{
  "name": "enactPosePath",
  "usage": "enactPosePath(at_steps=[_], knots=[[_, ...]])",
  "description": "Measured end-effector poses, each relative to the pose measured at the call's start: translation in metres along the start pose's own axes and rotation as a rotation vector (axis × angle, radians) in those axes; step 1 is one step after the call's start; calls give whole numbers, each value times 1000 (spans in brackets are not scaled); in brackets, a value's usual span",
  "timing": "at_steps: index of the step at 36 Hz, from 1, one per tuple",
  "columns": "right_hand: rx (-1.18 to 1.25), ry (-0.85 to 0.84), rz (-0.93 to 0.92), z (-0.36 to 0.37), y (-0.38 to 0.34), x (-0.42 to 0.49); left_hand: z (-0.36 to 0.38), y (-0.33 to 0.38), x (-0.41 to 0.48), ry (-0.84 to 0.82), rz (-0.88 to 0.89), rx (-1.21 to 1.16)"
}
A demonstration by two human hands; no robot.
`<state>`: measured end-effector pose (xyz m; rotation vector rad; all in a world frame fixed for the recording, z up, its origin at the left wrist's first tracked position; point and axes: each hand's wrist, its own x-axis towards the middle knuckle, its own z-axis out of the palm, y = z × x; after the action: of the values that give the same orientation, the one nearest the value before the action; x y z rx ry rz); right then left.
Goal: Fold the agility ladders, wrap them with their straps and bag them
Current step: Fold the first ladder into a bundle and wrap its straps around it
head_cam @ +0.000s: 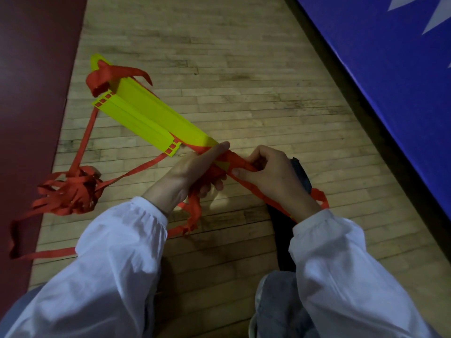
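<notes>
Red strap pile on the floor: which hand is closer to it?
Left. The left hand, holding the near end of the yellow rungs, is to the right of the red strap pile. The right hand, pinching a strap, is farther right, beyond the left hand.

We are seeing dim indoor light | yellow rungs (156,113) are glowing oversaturated | floorboards (244,81) are bowing at edges | we are losing sharpness on sleeves (117,252)

Thin, crinkled white sleeves (109,264) cover both arms, each ending in a gathered elastic cuff (148,215) just behind the left hand (188,172) and right hand (266,169). Grey-blue denim trousers (280,308) show below the right hand.
</notes>
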<state>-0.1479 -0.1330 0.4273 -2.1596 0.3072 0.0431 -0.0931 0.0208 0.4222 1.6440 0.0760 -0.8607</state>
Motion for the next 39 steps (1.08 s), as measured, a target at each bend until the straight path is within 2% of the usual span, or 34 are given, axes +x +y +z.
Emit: enactPosePath(at_steps=[5, 11, 15, 27, 39], knots=[[22, -107, 12, -7, -3, 0, 2, 2, -2, 12, 6, -3], [161, -270, 236, -20, -5, 3, 3, 6, -8, -13, 56, 10], [372, -365, 313, -21, -7, 0, 4, 8, -10, -26, 96, 32], [395, -297, 264, -25, -8, 0, -3, 5, -6, -168, 13, -29], [346, -228, 238, -28, -5, 2, -9, 7, -1, -149, -14, -1]])
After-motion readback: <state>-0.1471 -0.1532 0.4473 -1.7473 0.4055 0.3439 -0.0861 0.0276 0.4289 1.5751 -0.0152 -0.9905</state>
